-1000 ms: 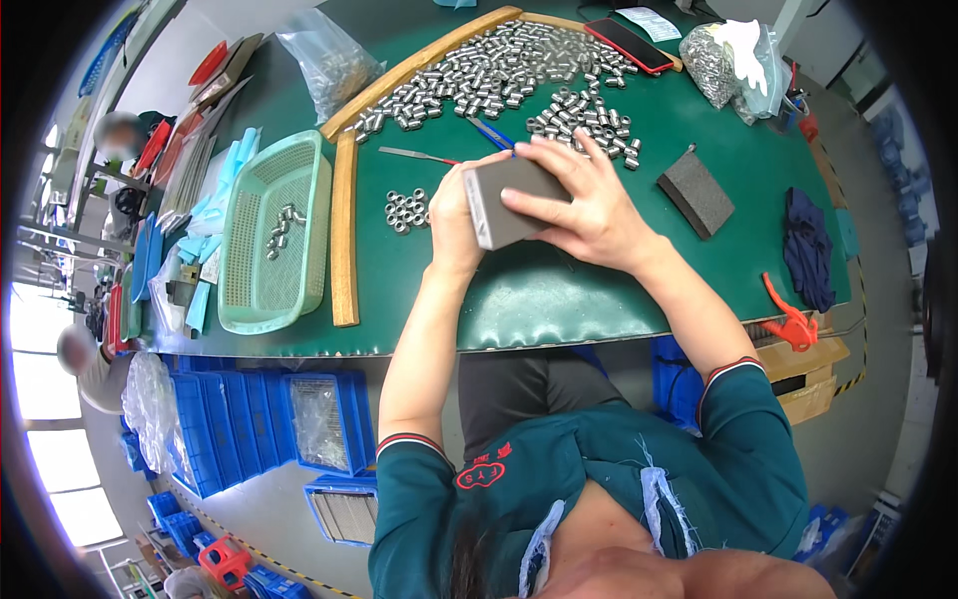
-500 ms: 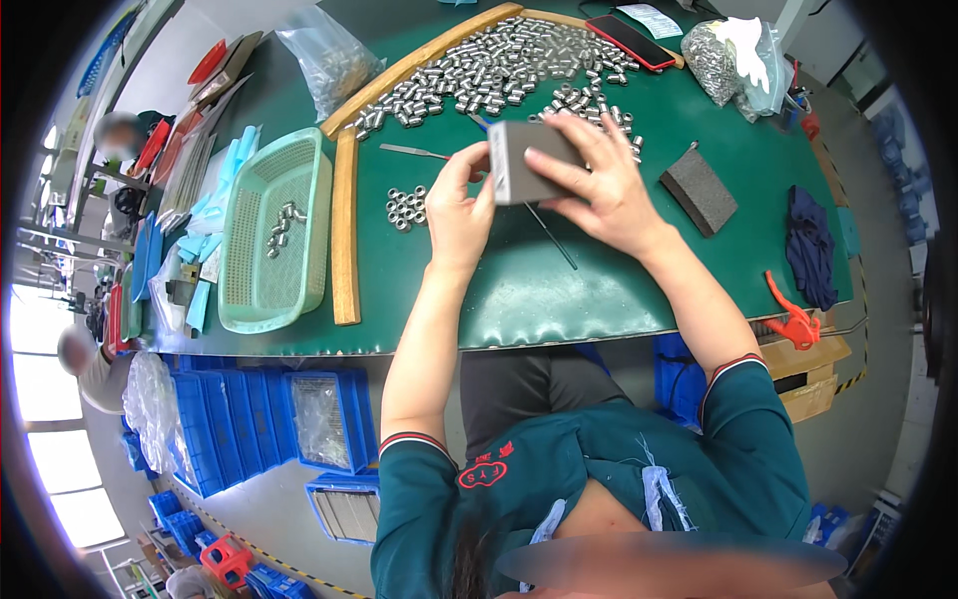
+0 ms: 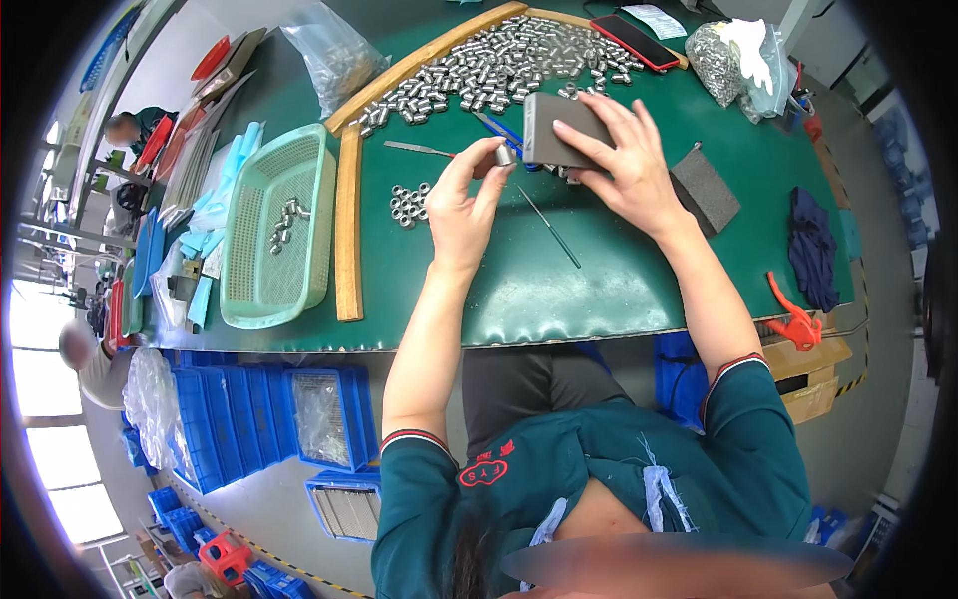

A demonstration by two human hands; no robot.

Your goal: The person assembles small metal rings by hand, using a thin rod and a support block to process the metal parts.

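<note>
My left hand [image 3: 465,212] pinches a small metal sleeve [image 3: 505,157] between thumb and fingertips. Close beside it, my right hand [image 3: 629,170] grips a grey, brick-shaped abrasive block [image 3: 561,132], its fingers spread over the upper face. A narrow gap separates block and sleeve. Partly hidden behind the block lies a blue-handled tool [image 3: 491,124]. A thin dark rod [image 3: 550,230] rests below the hands. Left of my left hand, several sleeves [image 3: 408,206] stand grouped on end, with a slim flat file [image 3: 417,149] above them. A large heap of sleeves [image 3: 489,62] spreads across the far side.
Wooden strips [image 3: 348,230] border the green table [image 3: 599,290]. A green basket [image 3: 321,270] holds a few sleeves. Another grey block [image 3: 709,192], a dark cloth [image 3: 810,250] and orange-handled pliers [image 3: 793,319] lie rightward. A red-edged phone [image 3: 635,43] and plastic bags [image 3: 334,62] sit farther back.
The abrasive block has shifted right, away from my left hand, together with my right hand. The sleeve in my left fingers, hidden before, now shows.
</note>
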